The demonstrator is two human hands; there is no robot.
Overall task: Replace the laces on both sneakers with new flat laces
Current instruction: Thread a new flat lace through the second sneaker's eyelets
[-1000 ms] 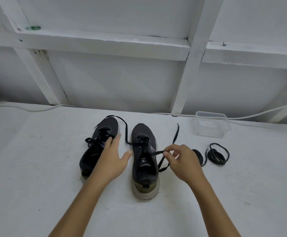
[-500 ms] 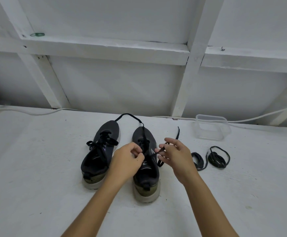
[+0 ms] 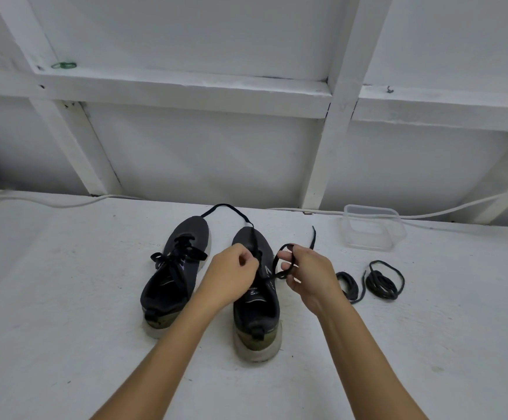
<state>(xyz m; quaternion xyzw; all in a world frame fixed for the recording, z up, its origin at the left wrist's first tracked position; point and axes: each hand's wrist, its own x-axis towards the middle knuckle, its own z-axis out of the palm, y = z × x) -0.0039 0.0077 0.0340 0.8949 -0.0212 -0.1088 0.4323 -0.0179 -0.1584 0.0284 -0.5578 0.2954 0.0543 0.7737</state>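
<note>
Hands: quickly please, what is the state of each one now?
Left hand: closed, pinching the lace at the right sneaker.
Right hand: closed, holding a loop of the same lace.

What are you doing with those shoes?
A person is tying the flat black lace on the right sneaker. The right hand holds a loop of it, and the left hand pinches the lace over the shoe's tongue. The left sneaker beside it already has a bow. Two coiled black laces lie on the white table, near a clear plastic container.
</note>
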